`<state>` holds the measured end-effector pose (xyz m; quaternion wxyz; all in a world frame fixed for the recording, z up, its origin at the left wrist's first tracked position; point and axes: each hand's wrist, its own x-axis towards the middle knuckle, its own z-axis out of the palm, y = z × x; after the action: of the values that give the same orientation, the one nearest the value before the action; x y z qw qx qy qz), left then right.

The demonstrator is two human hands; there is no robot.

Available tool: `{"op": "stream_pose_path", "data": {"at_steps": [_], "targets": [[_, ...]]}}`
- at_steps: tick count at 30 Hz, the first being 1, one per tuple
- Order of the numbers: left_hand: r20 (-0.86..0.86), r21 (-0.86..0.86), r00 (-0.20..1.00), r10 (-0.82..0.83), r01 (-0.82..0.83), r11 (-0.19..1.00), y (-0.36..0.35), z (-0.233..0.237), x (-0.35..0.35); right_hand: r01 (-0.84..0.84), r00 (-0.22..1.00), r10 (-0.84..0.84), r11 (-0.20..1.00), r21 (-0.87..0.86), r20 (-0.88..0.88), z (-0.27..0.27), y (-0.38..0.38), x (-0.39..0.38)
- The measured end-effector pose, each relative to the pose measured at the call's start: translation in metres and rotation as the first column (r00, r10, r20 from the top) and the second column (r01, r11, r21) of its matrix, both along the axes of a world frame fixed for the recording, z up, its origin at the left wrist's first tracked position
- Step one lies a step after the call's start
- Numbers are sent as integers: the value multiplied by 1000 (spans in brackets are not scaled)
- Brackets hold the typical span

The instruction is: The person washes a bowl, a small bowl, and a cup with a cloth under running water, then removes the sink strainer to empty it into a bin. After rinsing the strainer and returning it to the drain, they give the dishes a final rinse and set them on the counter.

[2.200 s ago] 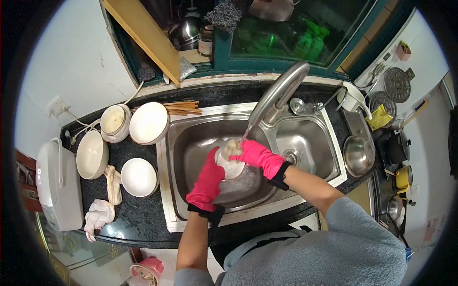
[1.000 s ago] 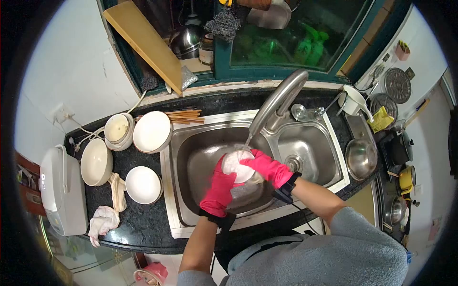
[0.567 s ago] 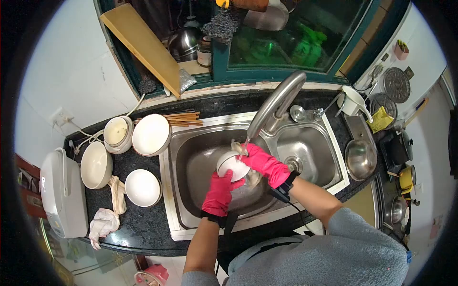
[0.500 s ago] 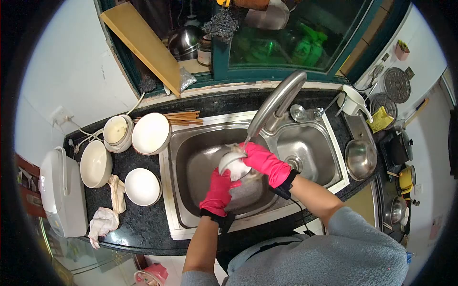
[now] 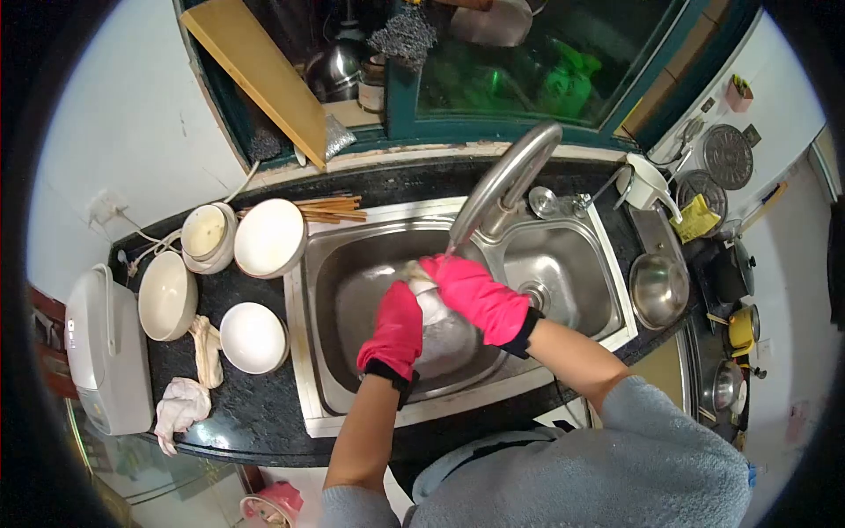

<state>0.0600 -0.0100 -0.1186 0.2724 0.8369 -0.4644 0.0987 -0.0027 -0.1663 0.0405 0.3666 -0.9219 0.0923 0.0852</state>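
Both of my hands wear pink rubber gloves with black bands at the wrists. My left hand (image 5: 396, 327) is closed on the side of a white bowl (image 5: 430, 305) over the large sink basin (image 5: 350, 264). The bowl is tilted and mostly hidden by the gloves. My right hand (image 5: 471, 297) lies at the bowl's far right side, fingers curled around a pale, crumpled rag (image 5: 416, 274) that shows only in part. The spout of the steel faucet (image 5: 502, 189) ends just above my right glove.
Several bowls stand on the dark counter left of the sink, including a white bowl (image 5: 253, 338). Chopsticks (image 5: 330, 209) lie behind it. Crumpled cloths (image 5: 182, 409) sit by the rice cooker (image 5: 110, 352). A steel bowl (image 5: 658, 290) and a white pot (image 5: 647, 185) are on the right.
My left hand has moved up along the bowl, and my right hand has shifted slightly left. The bowl has turned and is more covered by the gloves. The whole view has shifted slightly.
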Motion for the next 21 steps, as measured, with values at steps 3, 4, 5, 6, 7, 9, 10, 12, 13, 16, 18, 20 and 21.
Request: {"op": "stream_pose_path", "data": {"at_steps": [3, 4, 5, 6, 7, 9, 10, 12, 13, 16, 18, 20, 21], "targets": [[-936, -73, 346, 68, -379, 922, -12, 83, -3, 64, 956, -25, 990, -126, 291, -22, -6, -7], [-936, -72, 345, 67, -375, 924, -6, 74, -4, 93, 888, -79, 996, -8, 453, -29, -13, -9], [-866, -320, 464, -185, -231, 919, 0, 58, -6, 83, 909, -189, 956, 282, 372, -44, -27, -6], [-729, -537, 535, -427, -61, 841, 4, 39, -8, 87, 909, -192, 955, 283, 369, -58, -33, -4], [-783, -532, 454, -425, -134, 836, 3, 35, -9, 79, 898, -226, 926, 368, 377, -67, -36, -3], [-891, -452, 199, -409, -298, 841, 3, 60, -13, 42, 903, -225, 895, 445, 367, -52, -35, -7], [-916, -330, -68, -395, -431, 840, 0, 79, -10, 38, 904, -220, 895, 444, 367, -27, -27, -4], [-964, -188, 234, -127, -264, 946, -12, 64, -1, 117, 992, -116, 993, -18, 52, 2, -10, 0], [-831, 22, 548, 99, -145, 989, -17, 53, 2, 54, 999, -53, 982, -180, 10, -2, -6, 4], [-845, -364, 507, -169, -315, 876, -13, 33, -3, 99, 939, -91, 995, -5, 331, 1, -10, -14], [-931, -364, 169, -322, -442, 820, -8, 57, -11, 107, 941, -220, 915, 389, 258, -54, -29, -2], [-861, -303, -194, -470, -547, 781, -5, 65, -15, 141, 937, -326, 680, 719, 125, -68, -37, -4], [-895, -347, -108, -433, -439, 829, -2, 59, -12, 126, 962, -264, 649, 751, 66, -55, -38, -7]]}}
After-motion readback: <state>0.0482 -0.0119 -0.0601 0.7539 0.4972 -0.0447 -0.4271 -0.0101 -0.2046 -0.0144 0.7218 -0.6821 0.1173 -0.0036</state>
